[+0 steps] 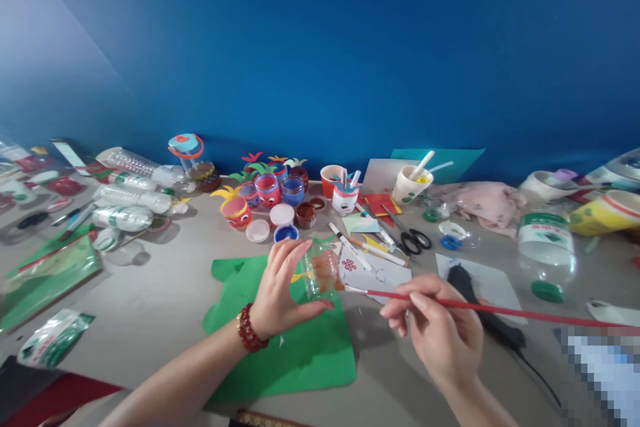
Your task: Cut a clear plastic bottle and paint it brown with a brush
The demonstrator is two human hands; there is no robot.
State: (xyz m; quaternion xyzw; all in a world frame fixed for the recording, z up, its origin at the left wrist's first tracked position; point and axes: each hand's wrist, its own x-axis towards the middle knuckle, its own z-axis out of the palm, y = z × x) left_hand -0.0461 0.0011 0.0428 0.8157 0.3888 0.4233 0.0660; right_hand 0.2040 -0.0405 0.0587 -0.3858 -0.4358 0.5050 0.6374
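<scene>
In my left hand [283, 283] is a clear plastic bottle piece [320, 270], held up between the fingers and the thumb; brown-orange paint is smeared over part of it. A beaded bracelet [248, 328] circles that wrist. My right hand [437, 327] grips a long red paintbrush [480, 307], its fingers closed round the handle. The brush's bristles meet the right side of the bottle piece. Beneath the left hand lies a sheet of green paper [295, 367] with cut edges. Behind it stand an open jar of brown paint [306, 215] and a pot of blue paint [286, 233].
Several decorated cups, among them a red face cup [237, 215], line the wall. Scissors [416, 240], markers and paper pieces lie centre-right. A black glue gun [485, 313] with a cord lies by my right hand. Plastic bottles [125, 217] are at left, a large cut bottle [547, 247] at right.
</scene>
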